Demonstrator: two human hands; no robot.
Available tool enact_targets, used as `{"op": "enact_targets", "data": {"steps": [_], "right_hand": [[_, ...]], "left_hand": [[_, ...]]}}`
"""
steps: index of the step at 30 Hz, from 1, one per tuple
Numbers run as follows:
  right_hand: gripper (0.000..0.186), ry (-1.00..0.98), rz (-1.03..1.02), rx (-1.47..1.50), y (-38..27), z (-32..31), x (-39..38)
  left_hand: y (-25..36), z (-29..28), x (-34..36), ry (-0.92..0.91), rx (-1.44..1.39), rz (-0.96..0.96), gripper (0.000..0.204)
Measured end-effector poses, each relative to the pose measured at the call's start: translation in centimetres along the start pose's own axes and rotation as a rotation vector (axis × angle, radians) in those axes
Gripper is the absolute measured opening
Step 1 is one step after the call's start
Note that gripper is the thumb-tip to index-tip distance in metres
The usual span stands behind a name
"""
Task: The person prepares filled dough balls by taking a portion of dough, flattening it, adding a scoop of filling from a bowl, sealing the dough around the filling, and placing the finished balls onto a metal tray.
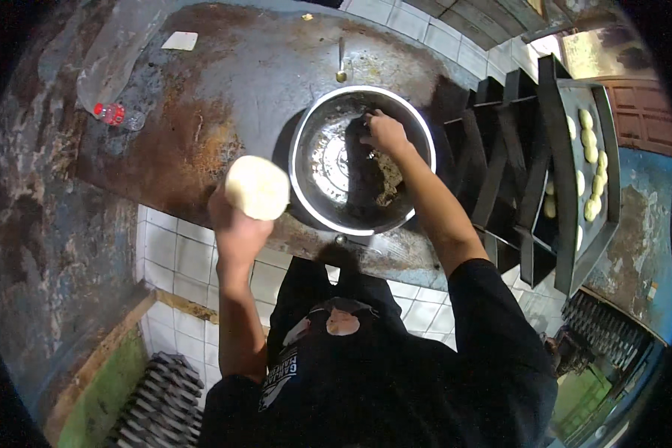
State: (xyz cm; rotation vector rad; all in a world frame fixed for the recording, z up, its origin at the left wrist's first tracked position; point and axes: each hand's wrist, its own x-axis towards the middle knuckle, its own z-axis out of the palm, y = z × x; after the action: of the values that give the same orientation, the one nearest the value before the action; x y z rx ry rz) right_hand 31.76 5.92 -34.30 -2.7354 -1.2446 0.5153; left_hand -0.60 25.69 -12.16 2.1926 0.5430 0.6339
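My left hand (240, 230) is raised over the front edge of the table, its fingers around a pale, rounded lump of dough (257, 187). My right hand (387, 134) reaches into a wide metal bowl (300, 190), toward its far right side. Its thumb and fingers are apart, and I see nothing between them. A brownish, crumbly or wet patch (388, 179) clings to the bowl's inner right side, below my right forearm. The rest of the bowl's inside is shiny and partly in shadow.
Beyond the bowl lies a spoon (341, 71). A plastic bottle with a red label (116, 114) and a white paper (180, 41) are at the left. On the right, stacked dark trays (500, 164) include a top tray (571, 101) bearing several pale dough pieces (590, 145).
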Motion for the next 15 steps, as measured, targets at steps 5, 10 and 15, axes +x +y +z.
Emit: {"op": "enact_targets", "data": {"steps": [5,10,15], "right_hand": [[0.044,-0.09,0.045,-0.045,0.1,2.1,0.8],[0.024,-0.153,0.07,0.82,-0.8,-2.6,-1.7],[0.025,-0.075,0.123,1.198,-1.1,-5.1,-6.2]], "left_hand": [[-2.2,-0.6,-2.4,0.075,-0.235,-0.374,0.026],[-2.5,-0.4,-2.0,-0.056,-0.267,-0.361,0.035],[-1.1,1.0,0.0,-0.106,-0.403,-0.38,0.027]]}}
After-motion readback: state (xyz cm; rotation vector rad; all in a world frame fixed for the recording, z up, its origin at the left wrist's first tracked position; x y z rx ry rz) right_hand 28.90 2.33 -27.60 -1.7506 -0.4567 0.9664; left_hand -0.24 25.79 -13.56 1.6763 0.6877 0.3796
